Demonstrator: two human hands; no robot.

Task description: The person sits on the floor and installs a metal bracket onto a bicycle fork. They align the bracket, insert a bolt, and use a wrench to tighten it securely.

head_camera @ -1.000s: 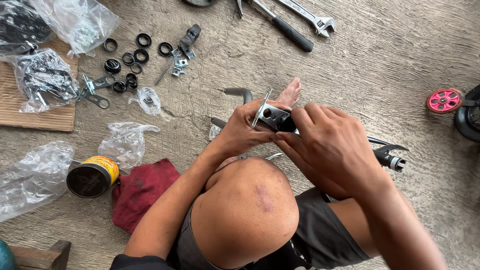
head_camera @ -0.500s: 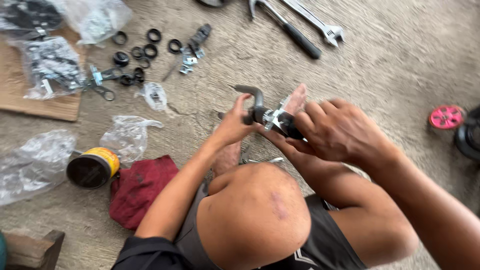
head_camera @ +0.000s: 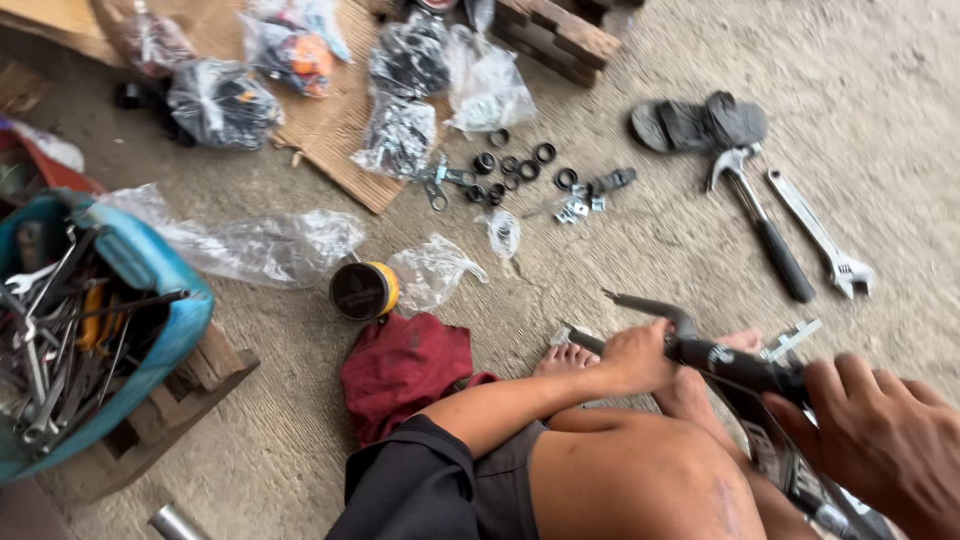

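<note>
Left hand (head_camera: 635, 357): fingers curled tight around a black metal bar (head_camera: 720, 362), just below its curved lever end. Right hand (head_camera: 880, 440): fingers closed over the same bar further along, at the lower right corner of the frame. Bar: one, dark, tubular, slightly blurred, held above the bent knee (head_camera: 640, 480) and the bare foot (head_camera: 568, 357).

Counted nearby: one red rag (head_camera: 400, 370) touching the leg; one yellow-rimmed round tin (head_camera: 363, 290) just beyond it; one hammer (head_camera: 762, 225) and one adjustable wrench (head_camera: 820, 233) side by side, well apart from the hands; one grey sandal (head_camera: 700, 122); about eight black rubber rings (head_camera: 515, 165), loose; several clear plastic bags (head_camera: 270, 245) of parts, count uncertain; one blue tub (head_camera: 150, 300) of tools at the left edge.

Open room: bare concrete floor (head_camera: 620, 255) between hands and hammer; right edge of frame close against the right hand.
</note>
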